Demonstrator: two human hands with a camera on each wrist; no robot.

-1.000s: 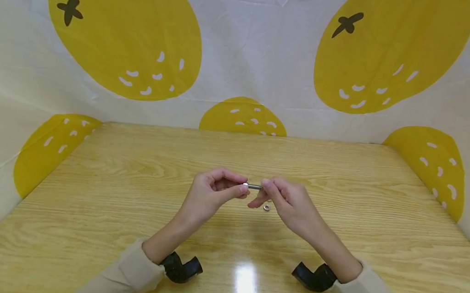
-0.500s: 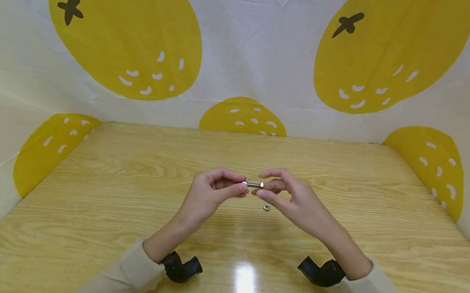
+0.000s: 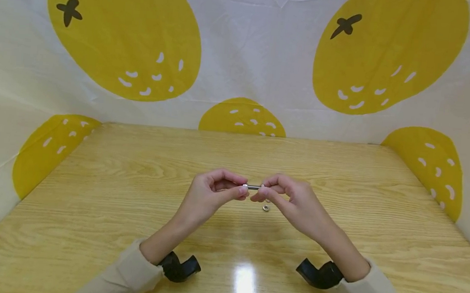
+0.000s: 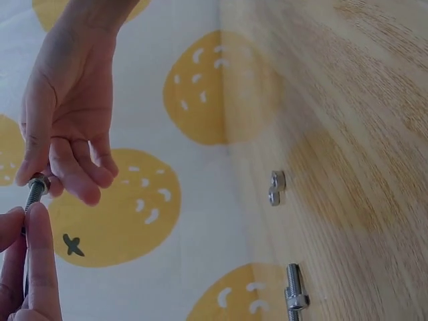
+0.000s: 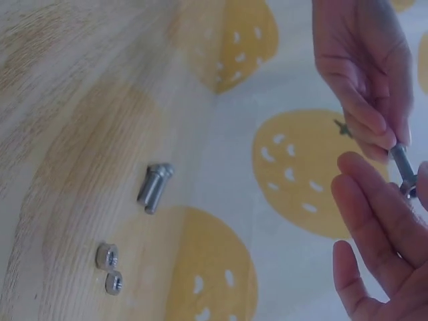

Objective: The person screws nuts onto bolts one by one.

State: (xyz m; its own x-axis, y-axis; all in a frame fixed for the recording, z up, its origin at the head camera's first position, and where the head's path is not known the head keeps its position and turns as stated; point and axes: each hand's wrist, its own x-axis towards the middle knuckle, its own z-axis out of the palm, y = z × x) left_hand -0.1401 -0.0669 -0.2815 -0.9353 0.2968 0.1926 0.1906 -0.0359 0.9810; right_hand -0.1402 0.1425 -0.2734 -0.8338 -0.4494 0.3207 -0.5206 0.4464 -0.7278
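In the head view a silver bolt [image 3: 254, 187] lies level between the two hands, above the table. My left hand [image 3: 208, 192] pinches its head end between thumb and fingers. A hex nut [image 4: 40, 182] sits on the other end of the bolt, seen in the left wrist view. My right hand [image 3: 290, 199] pinches this nut between thumb and fingertips, partly covering it. In the right wrist view the bolt shank [image 5: 402, 162] runs from the left hand [image 5: 368, 80] to the nut [image 5: 408, 190]. The bolt's head is hidden by left fingers.
Two loose nuts [image 5: 107, 256] lie on the wooden table [image 3: 130, 212] below the hands. Bolts [image 5: 155, 186] lie together near them. A white cloth [image 3: 259, 52] with yellow fruit prints stands round the table's back and sides.
My right fingers spread off the nut half a second ago, leaving it visible on the bolt; now they have come back together on it. My left hand holds the bolt almost still.
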